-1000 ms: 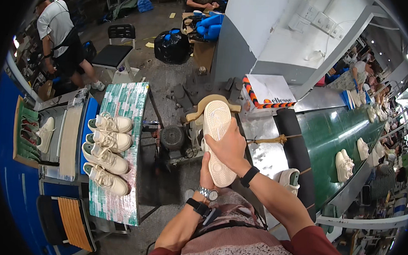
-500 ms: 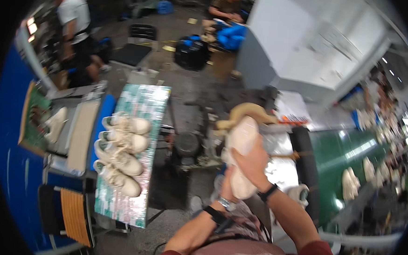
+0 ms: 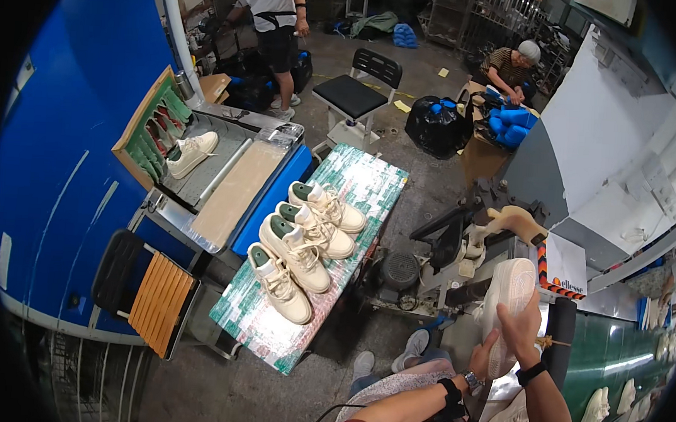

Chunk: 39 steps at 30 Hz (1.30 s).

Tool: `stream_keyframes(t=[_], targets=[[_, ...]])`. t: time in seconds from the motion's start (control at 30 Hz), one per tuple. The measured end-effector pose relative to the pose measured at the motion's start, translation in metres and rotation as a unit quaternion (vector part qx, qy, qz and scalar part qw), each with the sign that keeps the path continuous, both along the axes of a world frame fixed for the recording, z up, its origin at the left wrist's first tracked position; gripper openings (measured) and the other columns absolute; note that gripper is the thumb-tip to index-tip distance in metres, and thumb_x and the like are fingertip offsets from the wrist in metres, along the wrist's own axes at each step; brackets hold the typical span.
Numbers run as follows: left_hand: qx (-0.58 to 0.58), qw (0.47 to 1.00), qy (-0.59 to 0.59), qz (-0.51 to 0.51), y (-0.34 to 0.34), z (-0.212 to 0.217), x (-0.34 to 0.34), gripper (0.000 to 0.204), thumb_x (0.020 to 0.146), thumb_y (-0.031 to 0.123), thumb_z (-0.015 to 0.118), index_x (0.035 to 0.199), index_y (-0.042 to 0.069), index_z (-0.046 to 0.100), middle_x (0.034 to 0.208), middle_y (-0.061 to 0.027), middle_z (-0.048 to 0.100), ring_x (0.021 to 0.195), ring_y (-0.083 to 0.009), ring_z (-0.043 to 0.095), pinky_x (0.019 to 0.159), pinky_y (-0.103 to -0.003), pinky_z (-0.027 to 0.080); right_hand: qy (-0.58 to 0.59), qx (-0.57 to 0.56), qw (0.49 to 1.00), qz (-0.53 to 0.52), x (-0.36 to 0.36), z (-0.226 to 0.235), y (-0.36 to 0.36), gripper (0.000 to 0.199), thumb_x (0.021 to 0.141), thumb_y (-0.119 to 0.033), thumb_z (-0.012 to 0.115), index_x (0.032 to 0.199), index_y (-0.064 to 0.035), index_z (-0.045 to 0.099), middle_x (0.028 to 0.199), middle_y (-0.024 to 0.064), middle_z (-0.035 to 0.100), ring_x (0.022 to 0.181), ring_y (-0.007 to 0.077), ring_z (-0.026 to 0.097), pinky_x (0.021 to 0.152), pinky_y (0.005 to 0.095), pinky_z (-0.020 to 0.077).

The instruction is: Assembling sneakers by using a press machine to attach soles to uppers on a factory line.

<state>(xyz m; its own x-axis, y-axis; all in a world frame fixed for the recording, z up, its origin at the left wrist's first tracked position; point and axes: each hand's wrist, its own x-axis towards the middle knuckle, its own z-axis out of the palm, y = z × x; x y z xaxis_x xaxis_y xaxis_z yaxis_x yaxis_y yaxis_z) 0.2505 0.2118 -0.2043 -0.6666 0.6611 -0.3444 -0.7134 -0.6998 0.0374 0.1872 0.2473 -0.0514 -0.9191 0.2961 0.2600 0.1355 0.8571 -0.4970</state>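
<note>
As the head view shows, the held sneaker (image 3: 509, 291) is well to the right of the table (image 3: 243, 302), its pale sole turned up toward the camera. The right hand's (image 3: 523, 328) grip grasps it across the sole; the left hand's (image 3: 483, 357) grip grasps its side near the lower end. Just below the hands, a cream shoe (image 3: 505, 420) rests on a metal surface beside the green conveyor belt (image 3: 573, 382). On the table, four cream lace-up sneakers (image 3: 295, 261) stand upright in a row, toes toward its right long edge, the lower-left corner bare.
</note>
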Motion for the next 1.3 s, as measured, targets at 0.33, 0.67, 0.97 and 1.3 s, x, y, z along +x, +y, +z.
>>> stream_keyframes(t=[0.33, 0.67, 0.97, 1.3], targets=[[0.059, 0.994, 0.014, -0.089, -0.022, 0.061, -0.017, 0.073, 0.098, 0.064, 0.045, 0.149, 0.012, 0.038, 0.147, -0.0090, 0.048, 0.134, -0.0304, 0.048, 0.111, -0.050, 0.040, -0.085, -0.025, 0.979, 0.185, -0.016, 0.022, 0.057, 0.099, 0.071, -0.044, 0.083, 0.146, -0.0002, 0.036, 0.128, 0.0265, 0.059, 0.115, 0.0415, 0.061, 0.099, 0.0441, 0.0486], [-0.013, 0.991, -0.060, 0.123, 0.024, 0.084, -0.029, 0.093, 0.092, 0.080, 0.034, 0.154, 0.011, 0.032, 0.151, -0.0126, 0.043, 0.133, -0.0323, 0.048, 0.112, -0.043, 0.039, -0.099, 0.001, 0.988, 0.120, -0.002, 0.016, 0.060, 0.081, 0.067, -0.047, 0.082, 0.124, 0.0033, 0.054, 0.104, 0.0230, 0.068, 0.092, 0.0396, 0.069, 0.082, 0.0437, 0.0546], [-0.106, 0.977, -0.028, 0.184, 0.025, 0.054, -0.021, 0.084, 0.095, 0.072, 0.042, 0.149, 0.007, 0.041, 0.140, -0.0119, 0.053, 0.125, -0.0265, 0.054, 0.106, -0.037, 0.045, -0.031, 0.027, 0.992, 0.117, 0.013, -0.003, 0.051, 0.079, 0.066, -0.051, 0.081, 0.122, -0.0004, 0.056, 0.105, 0.0195, 0.067, 0.093, 0.0385, 0.068, 0.078, 0.0473, 0.0545], [-0.162, 0.978, -0.010, 0.129, 0.004, 0.048, -0.010, 0.089, 0.092, 0.074, 0.047, 0.144, 0.001, 0.047, 0.129, -0.0130, 0.061, 0.112, -0.0221, 0.062, 0.095, -0.031, 0.049, 0.034, -0.040, 0.995, 0.088, 0.039, 0.001, 0.032, 0.074, 0.067, -0.033, 0.085, 0.121, 0.0035, 0.049, 0.100, 0.0245, 0.066, 0.090, 0.0428, 0.067, 0.078, 0.0482, 0.0520]])
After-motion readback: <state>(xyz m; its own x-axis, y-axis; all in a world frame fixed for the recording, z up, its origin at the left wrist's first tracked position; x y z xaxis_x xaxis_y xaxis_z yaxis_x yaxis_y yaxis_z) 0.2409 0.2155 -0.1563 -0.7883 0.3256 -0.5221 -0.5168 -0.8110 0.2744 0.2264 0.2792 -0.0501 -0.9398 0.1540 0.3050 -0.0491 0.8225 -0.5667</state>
